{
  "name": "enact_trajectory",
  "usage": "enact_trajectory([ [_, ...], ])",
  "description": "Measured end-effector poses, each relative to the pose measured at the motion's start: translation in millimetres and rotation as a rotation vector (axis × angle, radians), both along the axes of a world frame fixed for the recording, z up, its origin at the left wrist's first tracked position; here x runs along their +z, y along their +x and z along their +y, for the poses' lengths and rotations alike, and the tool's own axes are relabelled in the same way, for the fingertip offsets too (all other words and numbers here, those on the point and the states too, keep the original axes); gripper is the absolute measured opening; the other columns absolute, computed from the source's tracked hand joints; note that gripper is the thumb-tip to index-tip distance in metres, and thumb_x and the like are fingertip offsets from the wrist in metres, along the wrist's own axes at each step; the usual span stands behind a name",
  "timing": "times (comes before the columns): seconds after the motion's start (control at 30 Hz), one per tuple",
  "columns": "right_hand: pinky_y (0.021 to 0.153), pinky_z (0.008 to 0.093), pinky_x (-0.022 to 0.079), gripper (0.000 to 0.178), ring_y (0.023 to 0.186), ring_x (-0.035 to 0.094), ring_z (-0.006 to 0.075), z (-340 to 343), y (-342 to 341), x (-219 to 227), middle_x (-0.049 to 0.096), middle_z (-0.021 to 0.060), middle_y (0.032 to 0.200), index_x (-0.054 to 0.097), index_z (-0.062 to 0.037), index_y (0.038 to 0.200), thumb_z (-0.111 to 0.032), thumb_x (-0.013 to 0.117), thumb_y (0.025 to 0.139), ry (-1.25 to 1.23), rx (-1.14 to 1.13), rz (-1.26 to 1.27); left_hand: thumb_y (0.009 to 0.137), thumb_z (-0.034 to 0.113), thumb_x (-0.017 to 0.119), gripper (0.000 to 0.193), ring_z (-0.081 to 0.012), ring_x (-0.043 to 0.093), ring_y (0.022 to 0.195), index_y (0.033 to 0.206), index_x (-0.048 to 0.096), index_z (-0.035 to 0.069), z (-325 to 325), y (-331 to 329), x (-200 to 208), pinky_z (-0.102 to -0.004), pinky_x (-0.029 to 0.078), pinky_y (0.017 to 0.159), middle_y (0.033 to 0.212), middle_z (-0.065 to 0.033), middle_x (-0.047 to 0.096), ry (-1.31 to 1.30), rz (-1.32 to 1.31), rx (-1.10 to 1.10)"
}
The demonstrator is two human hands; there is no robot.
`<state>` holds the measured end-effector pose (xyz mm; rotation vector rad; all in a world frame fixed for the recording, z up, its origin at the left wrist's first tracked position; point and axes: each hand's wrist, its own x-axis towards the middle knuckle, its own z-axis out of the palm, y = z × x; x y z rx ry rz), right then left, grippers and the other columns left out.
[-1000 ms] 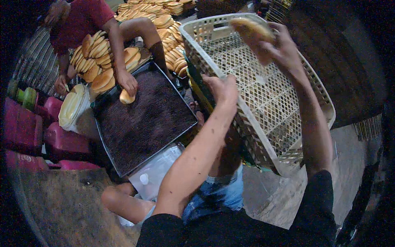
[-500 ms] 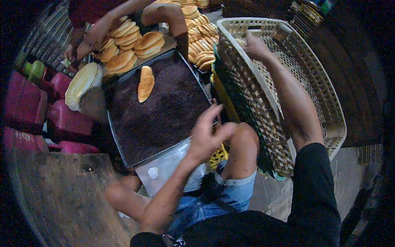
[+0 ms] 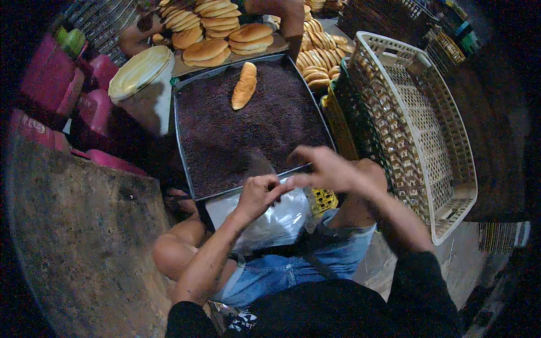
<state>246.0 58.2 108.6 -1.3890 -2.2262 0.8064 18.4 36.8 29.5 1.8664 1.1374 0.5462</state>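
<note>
Nearest, the person's two hands meet over a see-through plastic bag (image 3: 284, 221) lying just below the fingers on the lap side. The left hand (image 3: 258, 197) has its fingers curled toward the thumb; a faint film shows above them, but whether they pinch it cannot be told. The right hand (image 3: 324, 172) is blurred, its fingers spread away from the thumb, whose tip lies by the left fingertips; no bread is seen in it. Change noted: half a second ago the right hand is inside the pale crate (image 3: 428, 118); now it is clear of it, so the work is judged to be centred on the bag. Just beyond the fingers lies the metal tray (image 3: 185, 147) with dark crumbs (image 3: 225, 141) spread across it. One bread roll (image 3: 244, 85) rests on the crumbs toward the far edge, apart from both hands, as it does in the prior view. The crate stands tilted to the right of the fingers. Farther off, past the tray, are stacked buns (image 3: 205, 52); a tub (image 3: 141, 73) stands to the far left of the fingers.
</note>
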Motion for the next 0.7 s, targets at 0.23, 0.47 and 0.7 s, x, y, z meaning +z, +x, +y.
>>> enact_trajectory([
  [0.23, 0.065, 0.0261, 0.058, 0.019, 0.082, 0.069, 0.0182, -8, -40, -1, 0.065, 0.0099, 0.094, 0.055, -0.002, 0.109, -0.02, 0.05, 0.103, -0.314, -0.513, 0.719, 0.094, 0.045, 0.063, 0.043, -0.0264, 0.07, 0.078, 0.098, 0.068, 0.003, 34, -10, -35, -0.0388, 0.056, 0.063, 0.094, -0.0096, 0.072, -0.775, -0.886, 0.417],
  [0.47, 0.073, 0.0312, 0.059, 0.031, 0.09, 0.069, 0.0214, -30, -49, -18, 0.063, 0.0098, 0.101, 0.052, -0.0037, 0.116, -0.031, 0.052, 0.103, -0.467, -0.859, 1.163, 0.097, 0.034, 0.063, 0.037, -0.0186, 0.07, 0.08, 0.112, 0.063, 0.001, 74, -18, 17, -0.0281, 0.057, 0.059, 0.103, -0.0118, 0.071, -0.513, -0.977, 0.622],
  [0.7, 0.045, 0.0252, 0.043, 0.023, 0.052, 0.056, 0.0131, 7, -96, 21, 0.059, 0.0062, 0.076, 0.056, -0.0016, 0.092, -0.023, 0.055, 0.101, -0.305, -0.582, 0.981, 0.094, 0.027, 0.069, 0.025, -0.0132, 0.064, 0.063, 0.094, 0.067, 0.002, 74, -63, 85, -0.0265, 0.052, 0.054, 0.08, -0.0069, 0.069, -0.087, -0.913, 0.959],
])
